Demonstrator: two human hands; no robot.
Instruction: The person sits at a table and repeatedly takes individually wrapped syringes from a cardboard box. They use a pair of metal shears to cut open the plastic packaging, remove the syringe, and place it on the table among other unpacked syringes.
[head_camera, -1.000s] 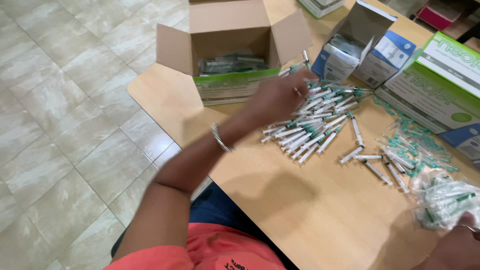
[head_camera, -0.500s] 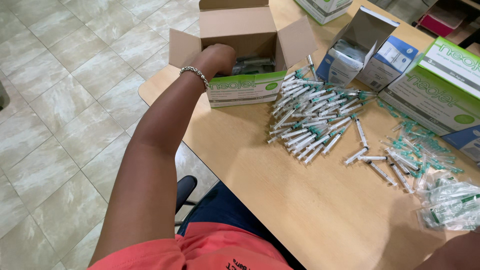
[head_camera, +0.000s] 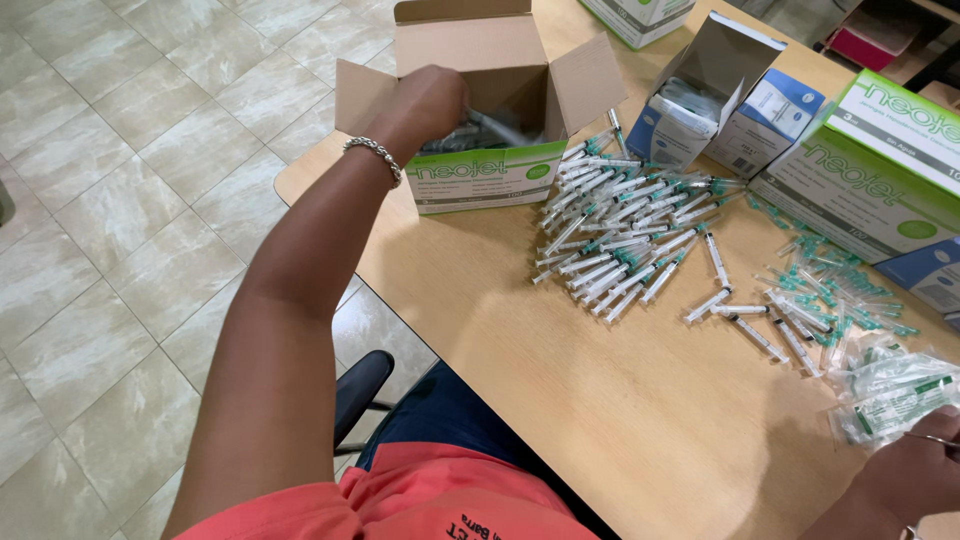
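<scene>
One camera, worn on the person's head, is looking steeply down and forward over the wooden counter (head_camera: 640, 420) from close above. It is taking in the person's lap at the bottom edge, the tiled floor (head_camera: 130, 200) along the left side, and the open cardboard box (head_camera: 500, 60) near the top. No second view is sharing this scene.

Left hand (head_camera: 430, 100) fingers hidden inside open carton (head_camera: 480, 175); grasp indeterminate. Right hand (head_camera: 915, 480) cut off by frame edge; syringes in carton blurred.
</scene>
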